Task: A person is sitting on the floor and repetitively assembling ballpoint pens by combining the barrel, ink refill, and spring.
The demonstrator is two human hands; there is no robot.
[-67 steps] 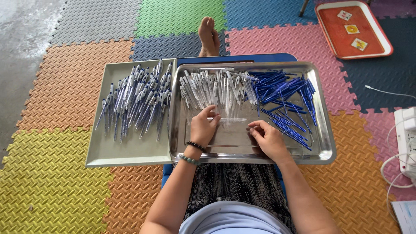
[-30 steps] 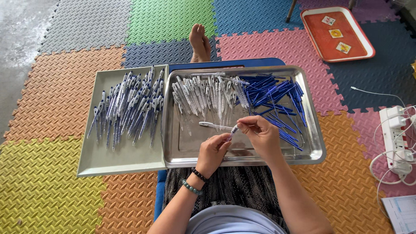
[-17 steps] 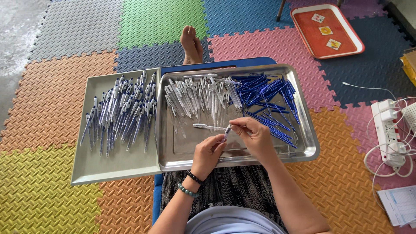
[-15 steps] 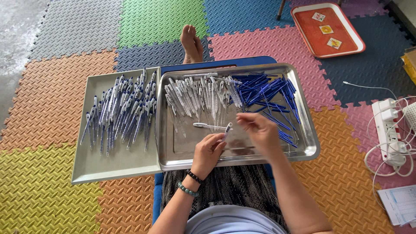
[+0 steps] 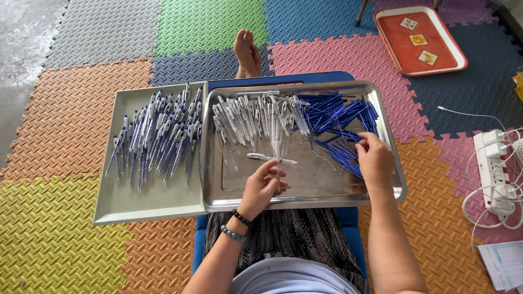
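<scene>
Left hand (image 5: 261, 188) is pinched shut on a clear pen barrel (image 5: 277, 158), holding it upright over the bare bit of the steel tray (image 5: 305, 188), with another clear barrel (image 5: 271, 158) lying flat just past its fingertips. Right hand (image 5: 375, 160) has its fingers curled into the blue refills (image 5: 338, 117), can't tell if it's actually got one. Further left of the left hand, the grey tray (image 5: 141, 204) holds finished pens (image 5: 158, 139).
</scene>
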